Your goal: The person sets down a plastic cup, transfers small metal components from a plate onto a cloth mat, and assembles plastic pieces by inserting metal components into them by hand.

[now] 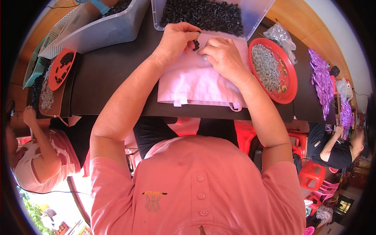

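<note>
Over a pink cloth bag point(188, 87), my two hands meet close together. My left hand point(178, 41) is closed, with a few small black cylindrical pieces point(196, 45) held at its fingers. Beside it my right hand point(225, 56) is pinched, its fingertips near those pieces; whatever it grips is too small or hidden to name. Just beyond stands a clear plastic bin point(156, 17) holding many similar black pieces point(203, 17). Right of the bag, a red oval tray point(289, 84) carries a heap of small silvery metal pieces point(266, 64).
A second clear bin point(113, 37) stands at the far left, near an orange-red plate point(58, 74) with black pieces. A crumpled plastic bag point(281, 37) and purple ribbon strips point(322, 80) are at the right. People sit at left point(47, 156) and right point(333, 145).
</note>
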`<action>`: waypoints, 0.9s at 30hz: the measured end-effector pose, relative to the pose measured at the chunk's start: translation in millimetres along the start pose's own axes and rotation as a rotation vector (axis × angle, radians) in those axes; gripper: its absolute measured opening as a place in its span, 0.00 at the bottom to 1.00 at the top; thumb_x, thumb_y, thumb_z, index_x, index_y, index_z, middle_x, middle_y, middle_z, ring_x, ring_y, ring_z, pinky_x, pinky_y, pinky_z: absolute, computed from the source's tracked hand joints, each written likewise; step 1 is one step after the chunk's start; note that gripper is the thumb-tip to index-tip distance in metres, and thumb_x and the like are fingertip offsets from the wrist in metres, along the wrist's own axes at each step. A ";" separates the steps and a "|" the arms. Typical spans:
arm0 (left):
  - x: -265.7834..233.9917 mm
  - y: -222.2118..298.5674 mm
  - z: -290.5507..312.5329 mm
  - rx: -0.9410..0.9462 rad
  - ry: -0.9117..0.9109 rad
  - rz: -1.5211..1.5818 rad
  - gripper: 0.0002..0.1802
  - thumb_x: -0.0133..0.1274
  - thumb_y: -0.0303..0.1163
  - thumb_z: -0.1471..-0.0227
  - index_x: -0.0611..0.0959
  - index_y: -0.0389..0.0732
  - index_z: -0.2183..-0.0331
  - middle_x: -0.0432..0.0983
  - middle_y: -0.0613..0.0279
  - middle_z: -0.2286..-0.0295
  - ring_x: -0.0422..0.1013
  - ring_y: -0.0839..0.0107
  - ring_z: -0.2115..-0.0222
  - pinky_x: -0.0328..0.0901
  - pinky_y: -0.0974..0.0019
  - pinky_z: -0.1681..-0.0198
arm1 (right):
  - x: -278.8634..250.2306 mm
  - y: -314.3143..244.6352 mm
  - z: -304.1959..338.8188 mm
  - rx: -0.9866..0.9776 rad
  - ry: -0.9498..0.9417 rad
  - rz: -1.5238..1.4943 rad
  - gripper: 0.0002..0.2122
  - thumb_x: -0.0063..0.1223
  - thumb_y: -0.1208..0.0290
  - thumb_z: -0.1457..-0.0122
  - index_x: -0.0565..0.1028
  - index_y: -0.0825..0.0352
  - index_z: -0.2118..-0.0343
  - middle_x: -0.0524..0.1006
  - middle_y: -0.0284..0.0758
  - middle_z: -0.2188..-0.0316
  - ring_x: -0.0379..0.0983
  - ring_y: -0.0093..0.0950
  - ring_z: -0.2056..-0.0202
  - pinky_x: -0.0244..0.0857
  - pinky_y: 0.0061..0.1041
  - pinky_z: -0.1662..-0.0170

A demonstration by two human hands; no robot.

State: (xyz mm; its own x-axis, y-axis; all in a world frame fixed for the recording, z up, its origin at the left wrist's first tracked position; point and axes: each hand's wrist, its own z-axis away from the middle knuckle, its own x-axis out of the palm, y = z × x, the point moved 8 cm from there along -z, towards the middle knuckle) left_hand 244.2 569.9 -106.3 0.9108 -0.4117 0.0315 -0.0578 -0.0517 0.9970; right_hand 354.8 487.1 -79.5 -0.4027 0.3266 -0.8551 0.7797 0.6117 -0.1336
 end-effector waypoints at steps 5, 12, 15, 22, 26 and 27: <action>-2.3 -0.1 -0.6 -0.006 0.020 -0.030 0.10 0.55 0.25 0.49 0.82 0.31 0.64 0.76 0.62 0.77 0.70 0.78 0.81 0.63 0.75 0.82 | 3.8 -1.2 -2.1 -0.006 0.009 0.010 0.07 0.54 0.77 0.54 0.78 0.61 0.70 0.72 0.29 0.71 0.71 0.30 0.60 0.57 0.31 0.57; 0.9 3.5 0.9 0.035 0.024 -0.084 0.10 0.55 0.25 0.49 0.83 0.31 0.64 0.76 0.63 0.77 0.70 0.79 0.81 0.63 0.75 0.82 | -4.7 13.6 -3.2 0.091 0.108 -0.035 0.03 0.53 0.78 0.52 0.74 0.65 0.72 0.73 0.33 0.73 0.72 0.33 0.65 0.61 0.32 0.61; 6.8 5.7 3.7 0.038 -0.020 -0.123 0.10 0.55 0.26 0.49 0.82 0.31 0.64 0.76 0.64 0.77 0.70 0.80 0.80 0.63 0.75 0.81 | -22.9 25.2 -3.6 0.235 0.233 -0.330 0.03 0.52 0.81 0.49 0.73 0.66 0.71 0.75 0.35 0.74 0.73 0.33 0.70 0.64 0.31 0.65; 22.0 5.1 11.2 0.012 -0.099 -0.108 0.10 0.56 0.26 0.49 0.82 0.32 0.64 0.76 0.64 0.76 0.70 0.79 0.78 0.63 0.75 0.80 | -39.4 25.9 -2.7 0.276 0.348 -0.457 0.04 0.52 0.84 0.49 0.73 0.69 0.71 0.76 0.37 0.75 0.75 0.30 0.74 0.67 0.26 0.70; 25.3 5.0 12.5 0.003 -0.135 -0.025 0.09 0.56 0.26 0.50 0.82 0.32 0.65 0.76 0.64 0.76 0.70 0.79 0.79 0.63 0.75 0.81 | -36.0 21.2 -5.4 0.185 0.325 -0.425 0.06 0.51 0.87 0.52 0.73 0.69 0.72 0.75 0.37 0.75 0.75 0.33 0.74 0.66 0.27 0.71; 25.4 5.4 12.8 0.003 -0.134 -0.026 0.09 0.56 0.26 0.50 0.82 0.32 0.65 0.76 0.64 0.76 0.70 0.79 0.79 0.63 0.75 0.81 | -35.6 21.5 -5.5 0.185 0.326 -0.426 0.06 0.51 0.87 0.52 0.73 0.69 0.72 0.75 0.37 0.75 0.75 0.33 0.74 0.66 0.27 0.71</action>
State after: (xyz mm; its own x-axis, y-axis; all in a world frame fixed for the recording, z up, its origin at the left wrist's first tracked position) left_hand 261.7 547.6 -101.1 0.8493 -0.5279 -0.0041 -0.0366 -0.0668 0.9971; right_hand 383.2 492.6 -49.1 -0.8043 0.3021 -0.5116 0.5753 0.6114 -0.5433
